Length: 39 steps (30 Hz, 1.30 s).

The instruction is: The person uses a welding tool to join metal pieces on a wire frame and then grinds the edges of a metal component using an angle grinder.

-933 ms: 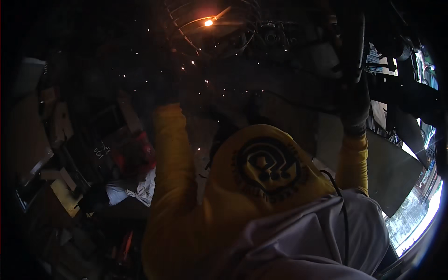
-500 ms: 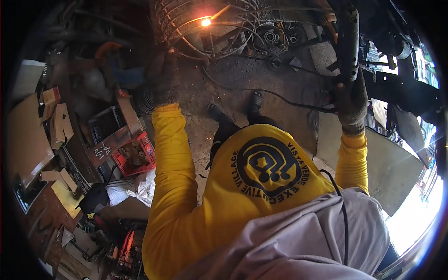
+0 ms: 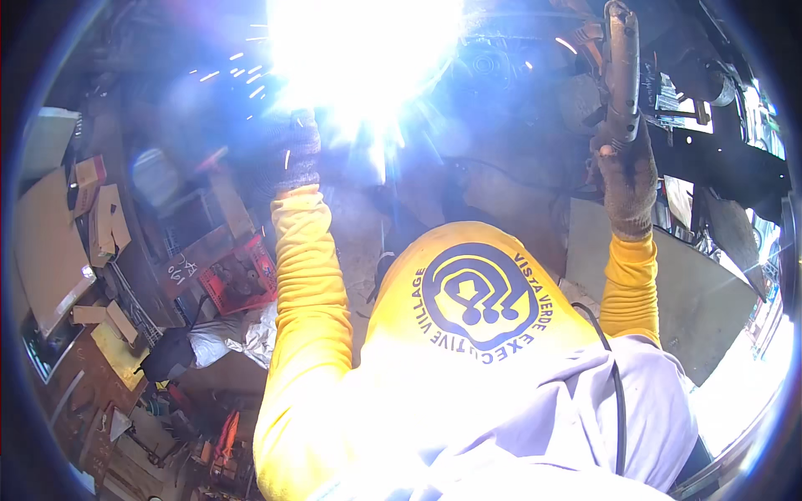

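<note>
A blinding white welding arc [image 3: 365,50] flares at the top middle and throws sparks leftward. Its glare covers the round metal wire frame seen there earlier. My gloved left hand [image 3: 296,154] reaches up to the lower left edge of the glare; its fingers are lost in dark and light, so I cannot tell what they grip. On the right, my gloved right hand [image 3: 630,184] is closed round the long grey-brown handle of a welding electrode holder [image 3: 621,75], which points away from me. The rod's tip is hidden by the glare.
Left of me lie a red plastic crate [image 3: 238,280], a white bag [image 3: 219,338], cardboard pieces [image 3: 54,242] and an orange-handled tool [image 3: 225,438]. A pale flat panel [image 3: 697,301] leans at the right below a dark metal beam [image 3: 723,171].
A small orange glow on the wire frame has become a bright arc with flying sparks, washing out the frame, floor and part of my sleeve. Both hands stay nearly in place.
</note>
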Available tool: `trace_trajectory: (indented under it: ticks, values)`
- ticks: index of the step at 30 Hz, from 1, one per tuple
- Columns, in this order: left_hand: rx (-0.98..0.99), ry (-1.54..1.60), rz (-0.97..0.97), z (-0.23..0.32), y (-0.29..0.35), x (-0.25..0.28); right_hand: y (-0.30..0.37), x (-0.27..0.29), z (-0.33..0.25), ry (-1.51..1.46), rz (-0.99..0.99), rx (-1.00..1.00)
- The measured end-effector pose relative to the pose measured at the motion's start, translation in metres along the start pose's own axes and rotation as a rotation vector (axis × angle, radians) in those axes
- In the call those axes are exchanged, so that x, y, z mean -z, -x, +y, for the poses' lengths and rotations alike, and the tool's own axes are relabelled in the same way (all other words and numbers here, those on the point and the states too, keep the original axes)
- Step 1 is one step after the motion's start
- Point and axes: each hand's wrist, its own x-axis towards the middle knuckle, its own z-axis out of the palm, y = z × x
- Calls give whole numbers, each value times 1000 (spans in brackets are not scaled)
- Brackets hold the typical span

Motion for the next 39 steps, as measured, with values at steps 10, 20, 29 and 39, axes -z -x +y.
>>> trace_trajectory:
  ticks: [10,20,29,39]
  values:
    - [-497,-875,-91,-9,0,8,0,5,3,2,-24,60]
    - [11,109,-91,-12,2,0,-6,6,4,-40,12,193]
    - [342,688,-164,-26,-4,13,0,-2,-4,-59,5,-85]
    - [-88,51,-101,-13,-6,1,0,-8,-14,-83,35,-117]
